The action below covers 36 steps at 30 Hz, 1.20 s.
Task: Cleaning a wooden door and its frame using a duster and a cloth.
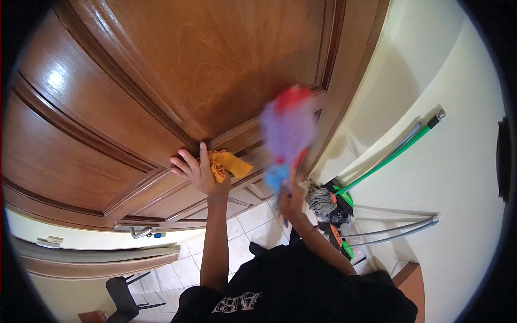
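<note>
A large brown panelled wooden door (242, 52) fills the upper left of the view. My left hand (204, 173) rests against its mouldings with an orange-yellow cloth (234, 164) held at the palm, the fingers spread beyond it. To the right, my right hand (291, 200) grips the handle of a fluffy duster (290, 121) coloured purple, red and blue. Motion blurs the duster, which is raised in front of the door's right part; whether it touches the wood cannot be told.
Mops and brooms, one with a green handle (387, 161), lean on the cream wall (452, 169) at right. A grey mop head (322, 200) lies low beside the door. A metal door handle (141, 232) is lower left, above a dark chair (121, 298) on the tiled floor (238, 250).
</note>
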Available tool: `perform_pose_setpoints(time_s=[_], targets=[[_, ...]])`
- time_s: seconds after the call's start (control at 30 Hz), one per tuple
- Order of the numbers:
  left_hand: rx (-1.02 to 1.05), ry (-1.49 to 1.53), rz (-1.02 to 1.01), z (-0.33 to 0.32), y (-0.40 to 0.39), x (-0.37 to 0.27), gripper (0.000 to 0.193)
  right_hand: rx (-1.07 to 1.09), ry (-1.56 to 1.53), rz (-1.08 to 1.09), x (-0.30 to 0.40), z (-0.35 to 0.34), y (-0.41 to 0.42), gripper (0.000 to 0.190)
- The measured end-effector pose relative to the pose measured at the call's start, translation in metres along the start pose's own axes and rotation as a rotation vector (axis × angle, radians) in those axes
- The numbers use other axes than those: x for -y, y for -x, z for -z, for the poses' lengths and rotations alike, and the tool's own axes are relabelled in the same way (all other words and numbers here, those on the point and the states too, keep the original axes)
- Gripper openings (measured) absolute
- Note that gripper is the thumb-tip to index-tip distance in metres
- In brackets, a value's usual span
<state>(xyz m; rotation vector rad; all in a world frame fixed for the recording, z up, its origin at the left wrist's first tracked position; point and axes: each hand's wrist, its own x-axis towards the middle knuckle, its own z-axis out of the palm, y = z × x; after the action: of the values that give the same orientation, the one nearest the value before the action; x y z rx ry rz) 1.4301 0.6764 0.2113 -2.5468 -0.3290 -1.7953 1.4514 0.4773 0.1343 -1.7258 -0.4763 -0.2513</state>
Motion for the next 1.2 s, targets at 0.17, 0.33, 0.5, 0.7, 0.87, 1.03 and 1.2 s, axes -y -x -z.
perform_pose_setpoints(time_s=[0.17, 0.33, 0.5, 0.7, 0.87, 1.03, 1.2], targets=[[0.008, 0.028, 0.011, 0.002, 0.002, 0.002, 0.058, 0.034, 0.032, 0.125, -0.001, -0.001, 0.004, 0.061], [-0.068, 0.095, -0.036, -0.005, 0.0, 0.001, 0.057, 0.064, 0.103, 0.408, 0.005, -0.003, 0.006, 0.063], [0.02, 0.024, 0.008, -0.007, 0.009, 0.006, 0.048, -0.059, 0.004, -0.137, 0.018, 0.004, 0.016, 0.065], [0.004, 0.03, -0.014, -0.002, 0.003, -0.003, 0.051, -0.031, 0.019, -0.273, 0.034, 0.009, 0.013, 0.05], [-0.035, 0.12, -0.025, -0.008, 0.015, 0.0, 0.066, 0.11, 0.069, 0.124, 0.04, 0.005, 0.023, 0.044], [0.008, 0.041, -0.005, -0.006, 0.015, -0.005, 0.069, -0.011, 0.119, -0.106, 0.044, 0.01, 0.022, 0.044], [0.034, 0.076, 0.018, -0.006, 0.016, -0.006, 0.068, -0.068, 0.082, -0.098, 0.047, 0.007, 0.021, 0.045]])
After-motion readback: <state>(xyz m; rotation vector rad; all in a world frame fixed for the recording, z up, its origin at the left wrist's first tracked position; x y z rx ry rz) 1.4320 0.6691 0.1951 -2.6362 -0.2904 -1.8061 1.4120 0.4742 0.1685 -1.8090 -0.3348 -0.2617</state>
